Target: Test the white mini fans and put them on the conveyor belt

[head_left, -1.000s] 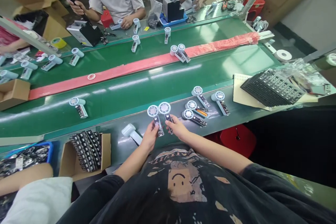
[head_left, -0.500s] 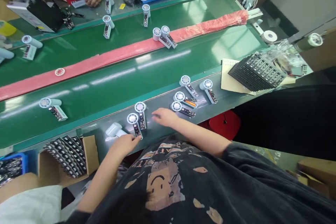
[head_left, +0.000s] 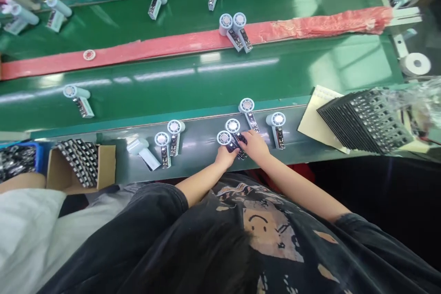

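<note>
On the counter (head_left: 197, 147), my left hand (head_left: 226, 158) touches the lower fan (head_left: 224, 138), my right hand (head_left: 257, 147) the upper fan (head_left: 233, 126); whether either clamps, I can't tell. Best to pinch edges, sparing the circuitry (head_left: 232, 146).

the fans (head_left: 233, 125) are pale blue, the belt (head_left: 155, 96) green, the strip (head_left: 172, 48) pinkish red

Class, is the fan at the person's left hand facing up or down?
Up: the fan shows its round slotted front to the camera; the left hand is at its handle.
</note>
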### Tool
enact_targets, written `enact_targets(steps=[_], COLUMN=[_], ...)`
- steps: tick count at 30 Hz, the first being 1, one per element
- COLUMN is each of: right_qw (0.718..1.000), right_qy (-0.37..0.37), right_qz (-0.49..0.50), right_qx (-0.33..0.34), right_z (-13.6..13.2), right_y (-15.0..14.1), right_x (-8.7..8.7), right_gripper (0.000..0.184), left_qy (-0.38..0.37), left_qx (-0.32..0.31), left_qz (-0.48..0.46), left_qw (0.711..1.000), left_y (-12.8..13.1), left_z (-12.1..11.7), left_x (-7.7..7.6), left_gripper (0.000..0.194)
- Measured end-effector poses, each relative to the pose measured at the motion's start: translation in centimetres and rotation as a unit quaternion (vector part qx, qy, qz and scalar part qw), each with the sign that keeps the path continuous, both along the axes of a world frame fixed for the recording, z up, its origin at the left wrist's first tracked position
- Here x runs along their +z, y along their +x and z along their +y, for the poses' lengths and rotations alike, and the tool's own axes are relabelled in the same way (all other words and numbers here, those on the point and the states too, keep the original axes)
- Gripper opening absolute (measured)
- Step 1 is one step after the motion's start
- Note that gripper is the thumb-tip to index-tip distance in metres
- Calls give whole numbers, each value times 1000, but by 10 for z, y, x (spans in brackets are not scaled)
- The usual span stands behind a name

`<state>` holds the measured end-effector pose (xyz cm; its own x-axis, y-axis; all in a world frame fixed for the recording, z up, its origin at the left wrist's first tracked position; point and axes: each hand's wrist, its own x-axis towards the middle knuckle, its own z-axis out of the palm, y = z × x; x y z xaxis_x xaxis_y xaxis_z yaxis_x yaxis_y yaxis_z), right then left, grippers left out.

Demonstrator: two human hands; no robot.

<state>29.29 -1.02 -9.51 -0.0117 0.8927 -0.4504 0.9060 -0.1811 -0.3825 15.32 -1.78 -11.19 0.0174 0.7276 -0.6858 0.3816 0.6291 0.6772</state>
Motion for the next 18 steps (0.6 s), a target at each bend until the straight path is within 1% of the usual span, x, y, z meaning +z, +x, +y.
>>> enact_targets(steps=[3, 6, 9, 11, 13, 15, 18], right_qw=[1000, 999, 998, 997, 996, 994, 993], right_qy=[-17, -37, -57, -71, -86, -99, -115], right_qz=[-2, -4, -9, -15, -19, -22, -28], right_qx=[6, 14, 19, 22, 26, 28, 21], right_z=[3, 5, 6, 7, 9, 12, 16], right_y=[-7, -15, -22, -24, -25, -28, -35], right_x=[-4, -5, -2, 0, 2, 3, 7], right_gripper=[28, 28, 28, 28, 29, 32, 36], left_qy=[1, -8, -37, -64, -83, -84, -66], left_qx=[35, 99, 167, 203, 232, 255, 281], left_qz=[11, 21, 14, -12, -45, -74, -107], left_qw=[999, 995, 985, 977, 968, 960, 951], left_y=[2, -3, -15, -26, -38, -48, -61], left_z=[-2, -6, -14, -21, -28, -33, -38], left_x=[-3, -6, -7, -4, 0, 6, 13], left_gripper=[15, 19, 27, 26, 21, 16, 12])
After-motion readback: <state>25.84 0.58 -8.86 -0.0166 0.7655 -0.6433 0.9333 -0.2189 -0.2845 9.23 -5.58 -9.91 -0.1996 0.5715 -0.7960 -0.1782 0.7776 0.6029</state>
